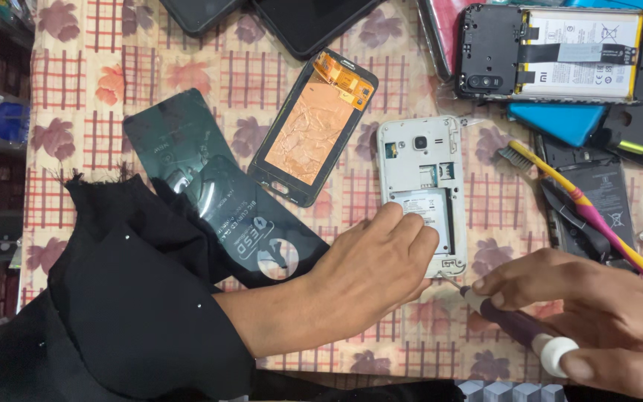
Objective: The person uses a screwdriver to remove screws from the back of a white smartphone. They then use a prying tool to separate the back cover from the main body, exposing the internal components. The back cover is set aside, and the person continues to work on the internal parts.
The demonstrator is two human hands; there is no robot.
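Observation:
A white phone body (pixel 420 160) with its back cover off lies on the patterned tablecloth (pixel 210 74). My left hand (pixel 366 272) rests on its lower part, fingers pressing it down. My right hand (pixel 604 313) grips a purple-and-white screwdriver (pixel 519 327), whose tip touches the phone's lower right corner. Left of the phone lies a removed screen (pixel 314 126), back side up, with copper foil and an orange flex cable.
A dark plastic sheet (pixel 210 201) lies at the left, partly under my black sleeve (pixel 128 298). An opened phone with a battery (pixel 560 52) sits at the top right. A yellow-pink toothbrush (pixel 589 212), black pliers (pixel 578 223) and dark phone parts lie at the right.

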